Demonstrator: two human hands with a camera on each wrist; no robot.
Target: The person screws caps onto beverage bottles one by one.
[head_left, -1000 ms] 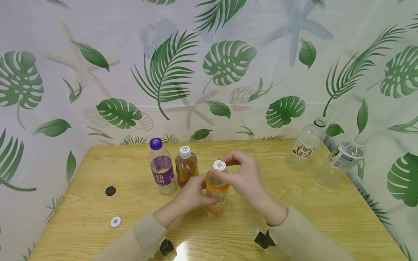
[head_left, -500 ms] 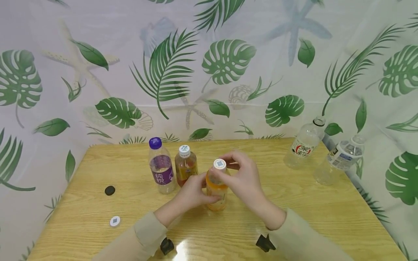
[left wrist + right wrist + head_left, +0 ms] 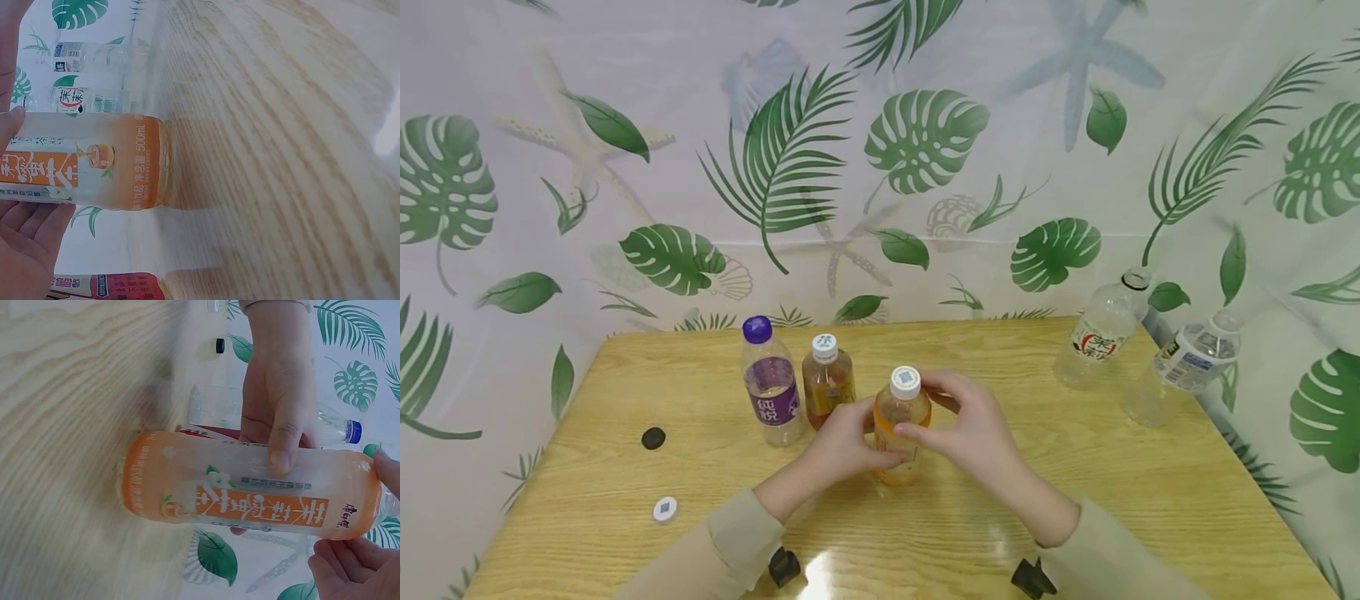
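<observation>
A bottle with an orange and white label stands upright on the table, its white cap on top. My left hand grips its body from the left, thumb across the front. On the other side, my right hand holds the bottle just below the cap, thumb at the front and fingers behind. The right wrist view shows that thumb and those fingers on opposite sides of the bottle's shoulder. Close behind the left hand stands a brown drink bottle with a white cap.
A purple-capped bottle stands left of the brown one. Two clear bottles, one with a red-ringed label and one with a blue-white label, stand uncapped at the right edge. A black cap and a white cap lie at left.
My right hand has slid down from the white cap to the bottle's shoulder, leaving the cap uncovered, and its wrist has shifted right. The left hand and the bottle have stayed put.
</observation>
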